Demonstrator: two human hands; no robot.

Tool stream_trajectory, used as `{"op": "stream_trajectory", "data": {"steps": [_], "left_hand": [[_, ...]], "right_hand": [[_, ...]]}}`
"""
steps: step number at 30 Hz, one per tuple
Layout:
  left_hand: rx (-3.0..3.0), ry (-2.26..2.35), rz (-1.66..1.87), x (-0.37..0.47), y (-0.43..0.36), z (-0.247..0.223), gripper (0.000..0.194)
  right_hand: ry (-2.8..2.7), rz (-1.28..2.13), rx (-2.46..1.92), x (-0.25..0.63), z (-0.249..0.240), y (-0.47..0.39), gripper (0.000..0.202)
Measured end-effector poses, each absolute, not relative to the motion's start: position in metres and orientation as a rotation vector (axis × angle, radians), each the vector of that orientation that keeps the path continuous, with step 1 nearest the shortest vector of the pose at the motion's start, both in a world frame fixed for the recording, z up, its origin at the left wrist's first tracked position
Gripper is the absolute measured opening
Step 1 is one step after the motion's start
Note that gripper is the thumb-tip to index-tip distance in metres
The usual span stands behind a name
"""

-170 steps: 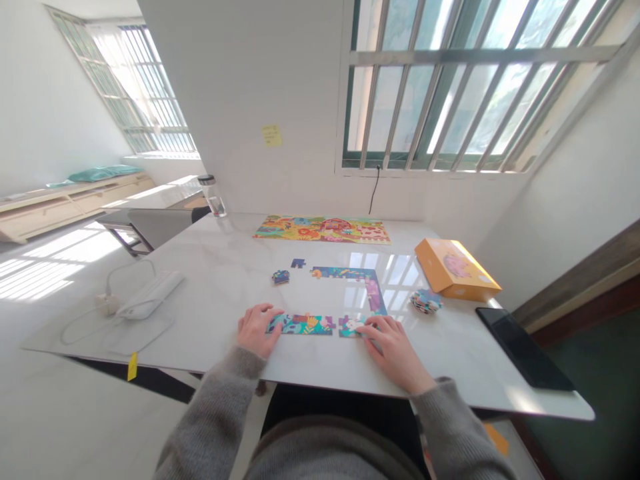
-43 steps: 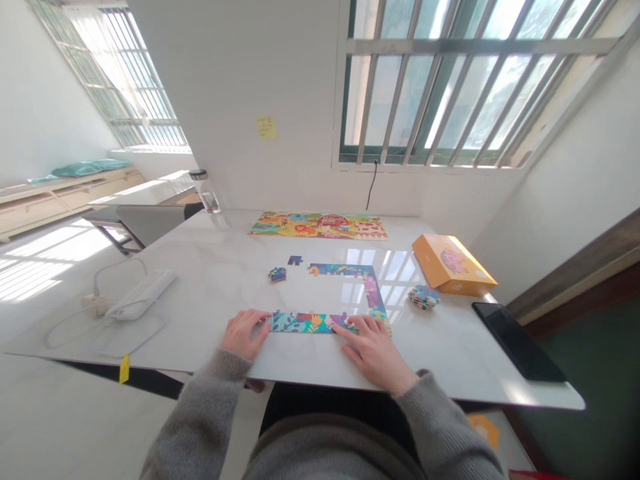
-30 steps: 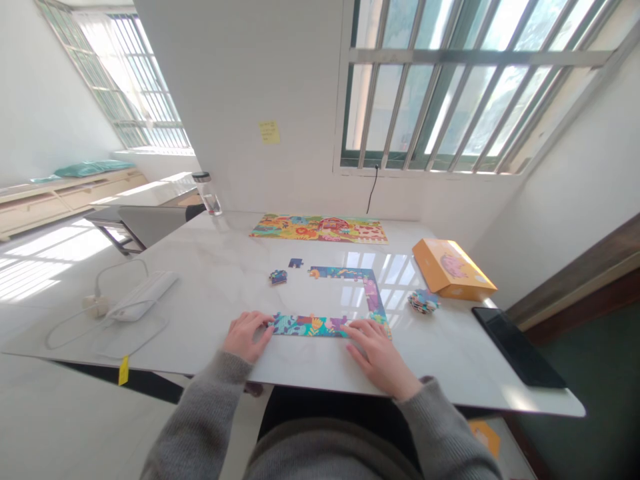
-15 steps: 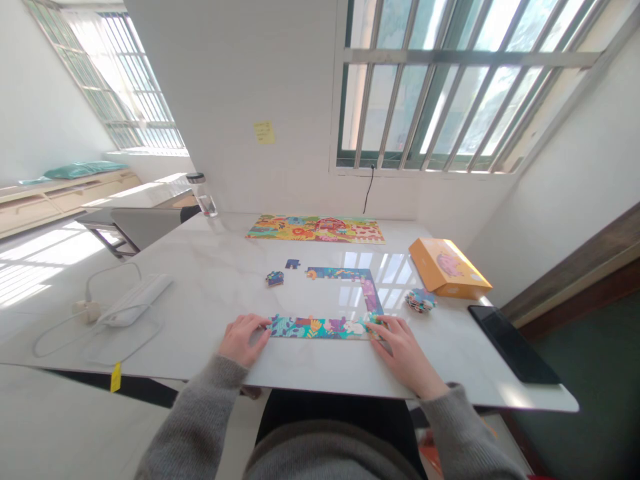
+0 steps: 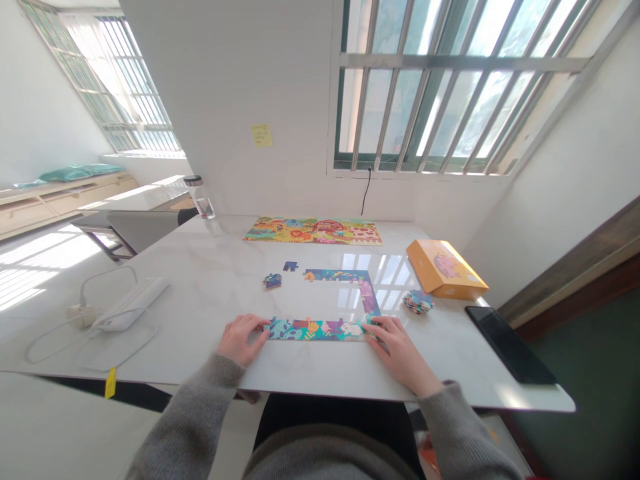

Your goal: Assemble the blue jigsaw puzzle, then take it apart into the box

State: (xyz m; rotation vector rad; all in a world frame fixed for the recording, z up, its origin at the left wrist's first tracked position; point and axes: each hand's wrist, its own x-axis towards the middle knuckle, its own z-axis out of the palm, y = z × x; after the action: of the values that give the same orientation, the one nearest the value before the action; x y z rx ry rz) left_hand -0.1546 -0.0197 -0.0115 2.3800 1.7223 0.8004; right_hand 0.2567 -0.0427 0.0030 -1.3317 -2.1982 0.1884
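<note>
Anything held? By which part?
The near puzzle strip: left hand at its left end, right hand at its right; gripping or just touching, can't tell.

The one view, worn on the head, faces forward and down across the white bench [image 5: 210, 293] — left hand [image 5: 242, 339] and right hand [image 5: 400, 352] near, low in view — and up to the larger barred window [image 5: 435, 63].

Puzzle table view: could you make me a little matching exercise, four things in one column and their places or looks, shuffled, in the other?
1. Left hand
2. Right hand
3. Box
4. Bottle

A. Orange
B. At the right end of the near puzzle strip
C. Near the far edge of the table
D. At the left end of the near puzzle strip

Pairs: 1-D, 2-B, 3-A, 4-C
</note>
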Motion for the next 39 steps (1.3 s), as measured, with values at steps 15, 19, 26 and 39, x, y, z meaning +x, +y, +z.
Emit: {"op": "stream_trajectory", "data": {"steps": [15, 19, 26, 39], "left_hand": [[2.568, 1.671, 0.258, -0.128, 0.175, 0.032, 0.030], [2.542, 1.696, 0.177, -0.123, 0.203, 0.025, 0.037], [2.565, 1.626, 0.124, -0.113, 0.224, 0.020, 0.045], [2.503, 1.616, 0.197, -0.154, 0.194, 0.026, 0.062]], "right_hand": [[-2.157, 0.165, -1.335, 0.259, -0.001, -0.042, 0.029], [-2.153, 0.168, -1.326, 0.258, 0.000, -0.043, 0.029], [-2.145, 0.162, -1.316, 0.259, 0.000, -0.042, 0.028], [-2.140, 0.177, -1.302, 0.259, 0.001, -0.042, 0.027]]}}
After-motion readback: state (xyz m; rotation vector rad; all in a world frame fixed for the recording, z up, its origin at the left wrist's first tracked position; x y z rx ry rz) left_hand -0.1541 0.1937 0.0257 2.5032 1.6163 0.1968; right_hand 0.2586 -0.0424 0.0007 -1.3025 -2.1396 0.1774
